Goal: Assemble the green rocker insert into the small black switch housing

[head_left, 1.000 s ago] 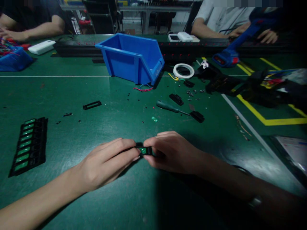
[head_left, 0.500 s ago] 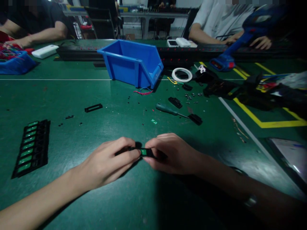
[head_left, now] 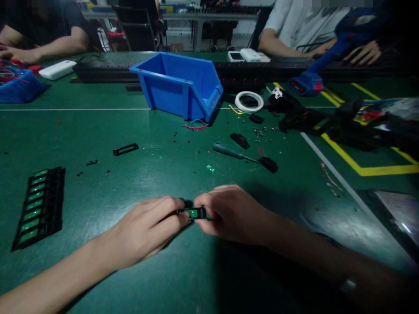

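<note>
A small black plastic housing with a green circuit board in it (head_left: 194, 213) lies between my two hands, just above or on the green table. My left hand (head_left: 149, 229) is closed on its left end, fingertips beside the green board. On the right end, the thumb and fingers of my right hand (head_left: 232, 213) pinch the same piece. Fingers cover both ends of it. A row of similar black housings with green boards (head_left: 39, 207) stands on the table to the left. Beyond my hands lies a loose small green board (head_left: 210, 168).
A blue bin (head_left: 180, 87) stands at the back. A green-handled screwdriver (head_left: 229, 150), a black frame (head_left: 126, 149), a white ring (head_left: 249, 101) and several screws (head_left: 258, 131) lie ahead. A blue power drill (head_left: 307, 83) is at back right. Two co-workers sit across the table.
The fingers have shifted slightly on the black housing, and more of its right end shows now. Both hands keep hold of it. The view has moved a little.
</note>
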`<control>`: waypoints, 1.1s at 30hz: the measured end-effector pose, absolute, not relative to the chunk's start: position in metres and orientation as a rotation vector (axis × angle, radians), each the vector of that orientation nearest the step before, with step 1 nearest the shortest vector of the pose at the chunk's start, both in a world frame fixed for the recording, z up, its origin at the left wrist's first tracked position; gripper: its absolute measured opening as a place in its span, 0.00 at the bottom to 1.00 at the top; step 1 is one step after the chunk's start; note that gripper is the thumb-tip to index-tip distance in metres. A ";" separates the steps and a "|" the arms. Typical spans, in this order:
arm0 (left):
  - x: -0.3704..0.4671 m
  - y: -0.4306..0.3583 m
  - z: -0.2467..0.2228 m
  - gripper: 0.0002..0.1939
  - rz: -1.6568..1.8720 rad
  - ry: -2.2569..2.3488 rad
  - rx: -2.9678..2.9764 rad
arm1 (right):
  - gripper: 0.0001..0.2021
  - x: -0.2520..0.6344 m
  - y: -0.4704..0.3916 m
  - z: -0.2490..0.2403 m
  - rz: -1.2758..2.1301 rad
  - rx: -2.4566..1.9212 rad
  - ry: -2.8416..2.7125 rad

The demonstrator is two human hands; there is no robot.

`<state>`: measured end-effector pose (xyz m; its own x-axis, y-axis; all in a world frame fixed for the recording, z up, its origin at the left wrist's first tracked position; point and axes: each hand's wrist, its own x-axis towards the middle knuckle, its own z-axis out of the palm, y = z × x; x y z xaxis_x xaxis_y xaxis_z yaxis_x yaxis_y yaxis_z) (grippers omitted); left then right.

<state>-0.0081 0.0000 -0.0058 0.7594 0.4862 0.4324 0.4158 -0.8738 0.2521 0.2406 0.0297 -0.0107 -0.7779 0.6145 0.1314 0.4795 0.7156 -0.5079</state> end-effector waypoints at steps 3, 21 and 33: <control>-0.009 0.000 -0.006 0.05 0.730 0.733 2.794 | 0.09 0.241 0.029 -0.015 0.666 -0.810 -2.599; -0.006 0.003 -0.001 0.04 0.898 0.770 2.667 | 0.03 0.239 0.030 0.000 1.232 -0.805 -2.282; -0.008 -0.003 -0.005 0.06 0.989 0.785 2.559 | 0.06 0.233 0.029 0.001 1.212 -0.845 -2.308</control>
